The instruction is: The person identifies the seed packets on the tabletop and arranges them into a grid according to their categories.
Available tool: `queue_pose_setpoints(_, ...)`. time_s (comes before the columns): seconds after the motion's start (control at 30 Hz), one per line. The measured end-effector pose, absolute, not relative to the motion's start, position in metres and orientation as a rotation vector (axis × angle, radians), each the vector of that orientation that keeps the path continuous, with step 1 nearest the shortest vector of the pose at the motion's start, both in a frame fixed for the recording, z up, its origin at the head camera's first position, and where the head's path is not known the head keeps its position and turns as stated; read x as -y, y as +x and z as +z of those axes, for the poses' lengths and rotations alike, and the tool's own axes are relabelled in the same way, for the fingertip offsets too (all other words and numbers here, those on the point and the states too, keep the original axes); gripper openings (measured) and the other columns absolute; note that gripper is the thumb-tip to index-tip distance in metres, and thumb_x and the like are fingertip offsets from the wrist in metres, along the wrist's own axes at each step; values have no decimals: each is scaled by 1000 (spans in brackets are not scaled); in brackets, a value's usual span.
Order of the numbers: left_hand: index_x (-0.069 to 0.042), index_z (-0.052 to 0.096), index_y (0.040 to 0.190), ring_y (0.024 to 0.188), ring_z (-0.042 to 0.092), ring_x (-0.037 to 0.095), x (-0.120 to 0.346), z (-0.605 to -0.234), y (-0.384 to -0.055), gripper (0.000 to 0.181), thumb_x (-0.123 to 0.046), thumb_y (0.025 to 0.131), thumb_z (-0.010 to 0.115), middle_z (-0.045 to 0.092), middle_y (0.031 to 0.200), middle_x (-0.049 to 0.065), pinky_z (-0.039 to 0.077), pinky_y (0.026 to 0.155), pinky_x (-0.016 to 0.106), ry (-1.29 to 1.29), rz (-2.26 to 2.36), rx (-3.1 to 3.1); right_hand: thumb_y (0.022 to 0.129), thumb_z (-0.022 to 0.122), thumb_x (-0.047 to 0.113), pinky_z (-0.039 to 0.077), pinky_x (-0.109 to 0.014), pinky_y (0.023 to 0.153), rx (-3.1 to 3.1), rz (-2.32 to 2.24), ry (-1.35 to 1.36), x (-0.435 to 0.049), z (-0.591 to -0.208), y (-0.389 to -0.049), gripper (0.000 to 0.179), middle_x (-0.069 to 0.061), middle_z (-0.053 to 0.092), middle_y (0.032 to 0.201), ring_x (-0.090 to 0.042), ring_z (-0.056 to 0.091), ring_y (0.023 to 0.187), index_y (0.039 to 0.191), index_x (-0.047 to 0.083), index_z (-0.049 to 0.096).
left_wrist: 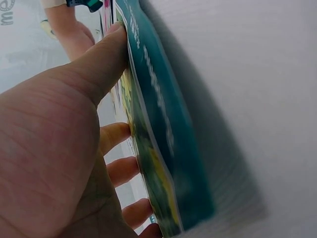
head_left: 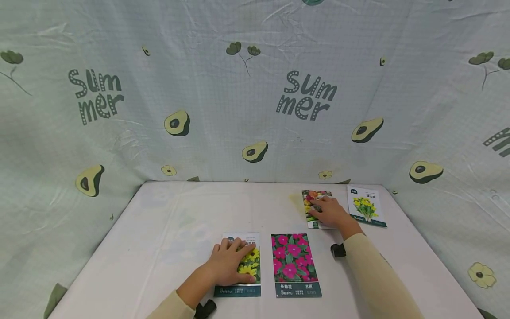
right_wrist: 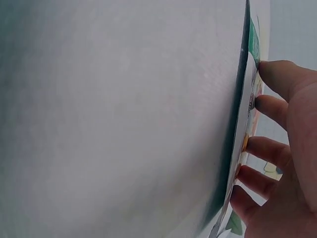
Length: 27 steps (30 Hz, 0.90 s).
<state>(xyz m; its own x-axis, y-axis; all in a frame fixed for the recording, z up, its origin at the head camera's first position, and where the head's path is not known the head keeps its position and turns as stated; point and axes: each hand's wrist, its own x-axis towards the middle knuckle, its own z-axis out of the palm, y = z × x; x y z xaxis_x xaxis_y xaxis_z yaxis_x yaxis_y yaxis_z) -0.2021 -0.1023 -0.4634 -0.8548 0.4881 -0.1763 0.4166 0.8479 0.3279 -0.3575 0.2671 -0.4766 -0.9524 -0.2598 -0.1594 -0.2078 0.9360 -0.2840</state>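
My left hand (head_left: pixel 232 262) lies spread over a seed packet with yellow flowers (head_left: pixel 252 269). Its thumb (left_wrist: pixel 111 47) and fingertips touch the printed face, near the dark teal bottom strip. Further back and to the right, my right hand (head_left: pixel 328 211) rests on a seed packet with multicoloured flowers (head_left: pixel 307 207), covering much of it. In the right wrist view, the fingertips of that hand press along the face of this packet (right_wrist: pixel 251 91), which lies on the table. Between the hands, nearer the front, lies a seed packet with pink flowers (head_left: pixel 294 261).
Right of my right hand, a white packet with a bunch of yellow flowers (head_left: pixel 365 206) lies near the table's back right corner. The pale table (head_left: pixel 159 239) meets a hanging printed cloth (head_left: pixel 215 97) at its back edge. Black straps with small devices sit at both wrists.
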Motion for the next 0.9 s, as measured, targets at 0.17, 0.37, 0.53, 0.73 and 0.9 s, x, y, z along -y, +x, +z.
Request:
queue_pose_setpoints(0.17, -29, 46, 154, 118, 41, 31, 103, -467, -204, 87, -70, 82, 72, 49, 144, 7, 35, 88, 49, 686, 410, -2771, 105, 55, 44, 35, -68, 111, -2908, -389, -346, -265, -480, -358, 57, -27, 43, 154, -54, 38, 140, 153, 13, 49)
queue_pose_setpoints(0.37, -28, 46, 154, 118, 41, 32, 104, -470, -205, 88, -69, 82, 73, 49, 144, 7, 35, 87, 49, 706, 406, -2780, 104, 56, 43, 35, -68, 111, -2924, -397, -344, -264, -482, -358, 57, -26, 43, 153, -53, 39, 140, 153, 12, 50)
queue_pose_setpoints(0.53, -28, 46, 155, 118, 42, 32, 104, -470, -204, 88, -69, 82, 73, 49, 144, 7, 35, 88, 49, 712, 398, -2791, 104, 55, 43, 36, -67, 111, -2939, -413, -353, -263, -483, -358, 57, -26, 44, 152, -52, 40, 139, 152, 11, 51)
queue_pose_setpoints(0.73, -28, 46, 155, 118, 42, 33, 104, -472, -203, 88, -69, 82, 73, 49, 144, 7, 36, 88, 51, 713, 401, -2799, 104, 55, 43, 35, -67, 112, -2938, -418, -346, -261, -482, -358, 57, -26, 43, 153, -52, 39, 139, 152, 11, 51)
queue_pose_setpoints(0.9, -29, 45, 155, 118, 42, 32, 104, -475, -202, 88, -71, 82, 71, 49, 145, 6, 35, 88, 49, 709, 395, -2797, 104, 56, 43, 35, -67, 112, -2940, -405, -356, -259, -483, -358, 58, -27, 42, 154, -52, 39, 140, 151, 10, 51)
